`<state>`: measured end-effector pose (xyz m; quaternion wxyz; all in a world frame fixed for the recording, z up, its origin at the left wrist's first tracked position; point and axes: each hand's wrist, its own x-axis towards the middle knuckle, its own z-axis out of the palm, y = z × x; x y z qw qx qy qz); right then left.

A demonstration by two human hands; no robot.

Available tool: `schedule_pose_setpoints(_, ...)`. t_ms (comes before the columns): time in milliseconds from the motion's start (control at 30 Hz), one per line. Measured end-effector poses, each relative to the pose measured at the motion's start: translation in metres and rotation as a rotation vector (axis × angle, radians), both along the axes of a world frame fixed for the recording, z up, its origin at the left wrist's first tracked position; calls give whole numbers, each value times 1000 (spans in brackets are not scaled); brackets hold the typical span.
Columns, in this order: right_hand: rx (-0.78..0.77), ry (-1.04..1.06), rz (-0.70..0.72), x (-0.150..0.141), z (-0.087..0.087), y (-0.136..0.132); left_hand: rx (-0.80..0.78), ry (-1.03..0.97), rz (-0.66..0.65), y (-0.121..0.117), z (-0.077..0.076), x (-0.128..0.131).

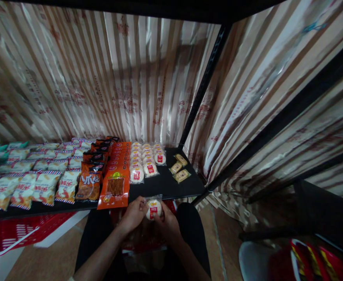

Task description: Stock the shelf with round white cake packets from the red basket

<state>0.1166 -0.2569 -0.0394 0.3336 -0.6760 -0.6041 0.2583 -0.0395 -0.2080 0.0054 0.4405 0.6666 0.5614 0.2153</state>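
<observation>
Between my two hands is a round white rice cracker packet point(153, 209) in clear wrap with a red label. My left hand point(134, 215) pinches its left edge, and my right hand point(168, 220) grips the right side with the thumb on the front. The packet is held just in front of the black shelf point(165, 189). Behind it on the shelf stand rows of matching round packets point(136, 174). Left of those rows are orange stick-snack bags point(114, 183). A few small yellowish wrapped snacks point(181, 175) lie to the right.
Dark orange chip bags point(88, 183) and white snack bags point(47, 187) fill the shelf's left part. Black metal posts point(205, 88) rise at the right corner, before a striped curtain point(130, 78). A red basket point(19, 234) sits below left; red packages point(314, 261) are at lower right.
</observation>
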Motion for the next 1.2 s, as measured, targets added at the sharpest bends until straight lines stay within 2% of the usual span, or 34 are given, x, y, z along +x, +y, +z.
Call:
schedule_pose_setpoints(167,7,3,-59,9,12,13,46,-58,78,11,2,12)
schedule_pose_setpoints(433,8,55,-69,26,35,45,186,40,115,35,14,33)
schedule_pose_setpoints(767,77,7,-110,53,47,96,134,-59,150,78,18,67)
schedule_pose_setpoints(1033,85,-117,-137,76,58,132,142,-7,176,106,36,92)
schedule_pose_setpoints(1200,82,-179,-157,89,58,158,113,-91,191,126,30,110)
